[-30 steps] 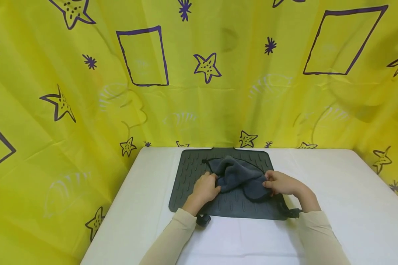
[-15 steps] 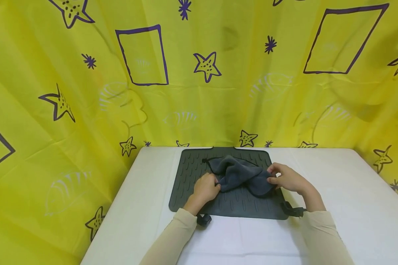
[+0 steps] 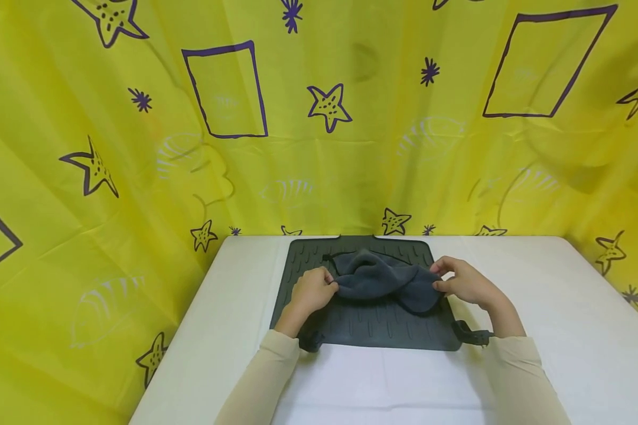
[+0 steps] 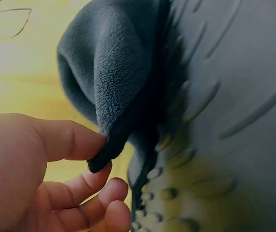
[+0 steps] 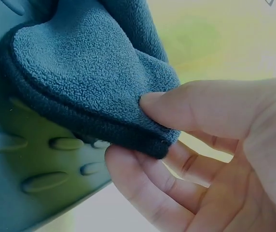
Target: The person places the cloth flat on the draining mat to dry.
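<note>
A dark grey-blue towelling cloth (image 3: 372, 280) with a darker edging lies bunched on a dark grey ribbed mat (image 3: 372, 327). At the cloth's left side, my left hand (image 3: 312, 290) pinches a corner. The left wrist view shows that cloth corner (image 4: 110, 145) between thumb and fingers, lifted off the mat. My right hand (image 3: 465, 284) pinches the opposite corner near the mat's right edge. In the right wrist view the thumb presses on the cloth (image 5: 85, 72), with the fingers beneath its bound edge. Folds hump up in the cloth's middle.
The mat lies on a white table (image 3: 531, 283) against a yellow curtain (image 3: 329, 177) printed with stars and squares. Black wrist straps (image 3: 472, 333) sit at both wrists. White tabletop extends on both sides and in front of the mat.
My left hand has moved left and slightly away from me, drawing its corner outward. My right hand has shifted right and slightly away too. The cloth is spread wider between them.
</note>
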`<state>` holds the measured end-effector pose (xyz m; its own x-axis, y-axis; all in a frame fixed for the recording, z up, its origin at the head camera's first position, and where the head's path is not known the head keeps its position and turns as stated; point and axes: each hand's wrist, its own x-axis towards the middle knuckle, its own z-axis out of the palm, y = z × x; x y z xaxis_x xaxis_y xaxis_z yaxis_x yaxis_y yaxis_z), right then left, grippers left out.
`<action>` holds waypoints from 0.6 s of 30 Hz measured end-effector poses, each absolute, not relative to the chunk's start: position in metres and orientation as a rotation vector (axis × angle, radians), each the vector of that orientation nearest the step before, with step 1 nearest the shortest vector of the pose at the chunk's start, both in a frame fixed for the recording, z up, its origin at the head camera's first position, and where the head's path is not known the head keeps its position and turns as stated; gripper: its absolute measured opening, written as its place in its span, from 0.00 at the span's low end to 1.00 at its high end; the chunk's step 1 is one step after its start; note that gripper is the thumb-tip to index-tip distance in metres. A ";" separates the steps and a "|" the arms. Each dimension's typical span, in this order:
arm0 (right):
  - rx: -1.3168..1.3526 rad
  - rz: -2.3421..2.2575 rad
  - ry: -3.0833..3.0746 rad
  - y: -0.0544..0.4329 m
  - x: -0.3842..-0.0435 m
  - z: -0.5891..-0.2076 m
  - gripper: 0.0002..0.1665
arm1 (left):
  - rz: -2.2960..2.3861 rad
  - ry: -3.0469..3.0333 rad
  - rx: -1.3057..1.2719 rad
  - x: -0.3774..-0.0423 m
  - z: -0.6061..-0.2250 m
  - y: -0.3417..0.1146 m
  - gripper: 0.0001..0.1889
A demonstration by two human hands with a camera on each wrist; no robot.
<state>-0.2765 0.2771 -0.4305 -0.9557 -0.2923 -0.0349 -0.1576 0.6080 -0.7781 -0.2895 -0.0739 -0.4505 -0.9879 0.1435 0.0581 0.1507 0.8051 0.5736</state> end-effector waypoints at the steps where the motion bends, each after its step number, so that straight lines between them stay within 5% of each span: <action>1: -0.379 -1.274 2.671 0.277 -0.277 -0.431 0.15 | -0.947 -2.977 -0.236 -0.290 -0.449 -0.076 0.06; 18: -0.400 -1.239 2.611 0.281 -0.273 -0.426 0.15 | -0.884 -3.163 -0.377 -0.288 -0.428 -0.108 0.11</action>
